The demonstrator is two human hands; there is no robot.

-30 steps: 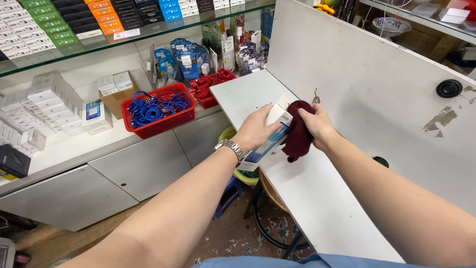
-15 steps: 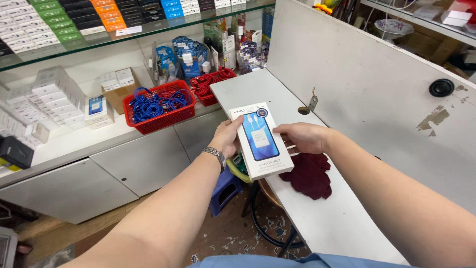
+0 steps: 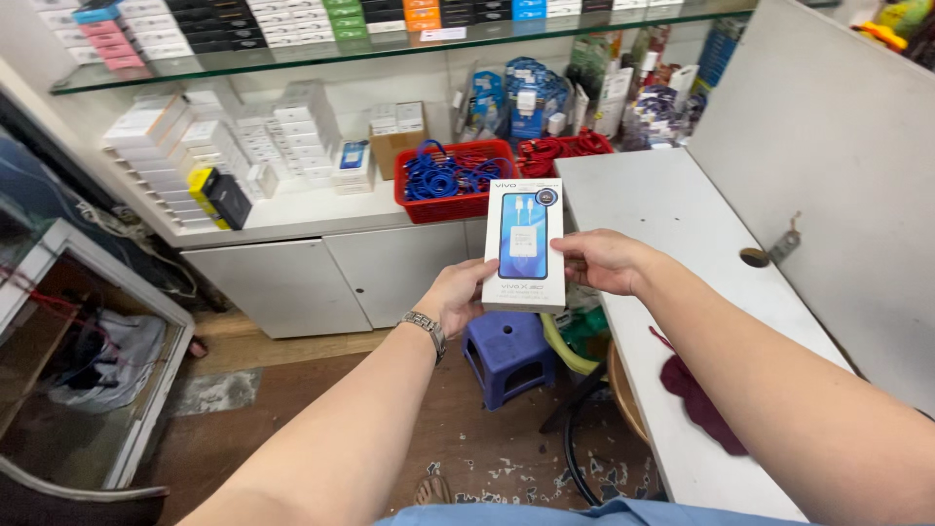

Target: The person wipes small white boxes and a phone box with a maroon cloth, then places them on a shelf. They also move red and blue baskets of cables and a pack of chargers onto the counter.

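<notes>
Nearest, at the right, a dark red cloth (image 3: pixel 696 401) lies flat on the white bench (image 3: pixel 672 224), loose and touched by neither hand, partly hidden behind the right forearm. Down on the floor between the arms stands a small purple plastic stool (image 3: pixel 506 353).

Above the stool, clear of the bench and off its left edge, both hands hold a white phone box (image 3: pixel 524 245) upright with its printed front toward the camera. The left hand (image 3: pixel 458 295), with a metal wristwatch (image 3: pixel 425 326) on its wrist, grips the lower left edge with its fingers clamped on the box and mostly hidden behind it. The right hand (image 3: pixel 604 261) pinches the right edge, thumb on the front and fingers wrapped behind.

As it looks, the box is lifted and held up for inspection; the cloth is set aside, so any wiping appears finished or paused, and the box has not been put down or shelved.

Farther off, on the counter over the white cabinets, a red basket of blue cables (image 3: pixel 450 180) sits just beyond the box, with stacks of small white boxes (image 3: pixel 219 136) to its left. A glass shelf (image 3: pixel 390 44) with more boxes runs along the far wall.
</notes>
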